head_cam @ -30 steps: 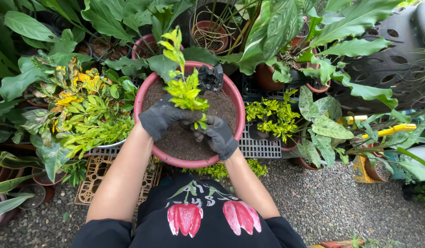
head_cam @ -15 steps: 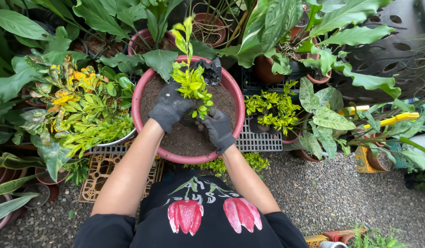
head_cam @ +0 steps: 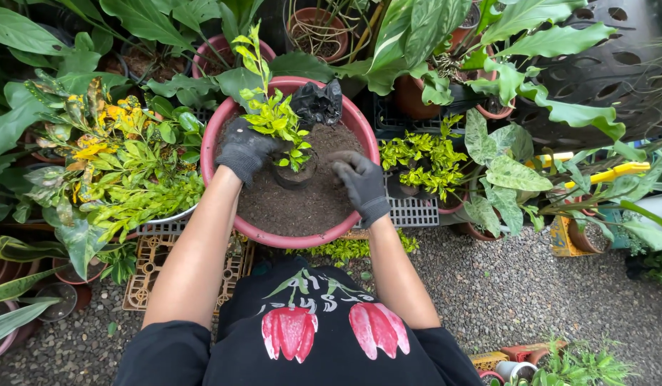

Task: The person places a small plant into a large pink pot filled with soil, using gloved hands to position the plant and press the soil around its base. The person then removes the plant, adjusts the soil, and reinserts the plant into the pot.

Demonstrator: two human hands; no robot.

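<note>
Over the big red pot (head_cam: 215, 136) of dark soil (head_cam: 302, 204), the person's two gloved hands are busy with a small yellow-green plant (head_cam: 277, 121). The left hand (head_cam: 246, 150) is closed around the plant's lower stems on the pot's left side, holding it upright with its root ball sitting in a hollow in the soil. The right hand (head_cam: 359, 180) hovers just right of that hollow, fingers loosely curled, grasping nothing that can be seen. A crumpled black plastic bag (head_cam: 318, 104) lies on the soil at the far rim.

By the look of it, the plant is being set into the soil; the next move would call for steadying the stem while soil is drawn in around the roots and pressed firm.

The pot rests on plastic crates (head_cam: 413, 212) over grey gravel (head_cam: 517, 300). Potted plants crowd every side: a variegated yellow-and-green shrub (head_cam: 113, 150) to the left, broad-leaved greenery (head_cam: 417, 36) at the far side, and a small yellow-green bush (head_cam: 424, 164) to the right.
</note>
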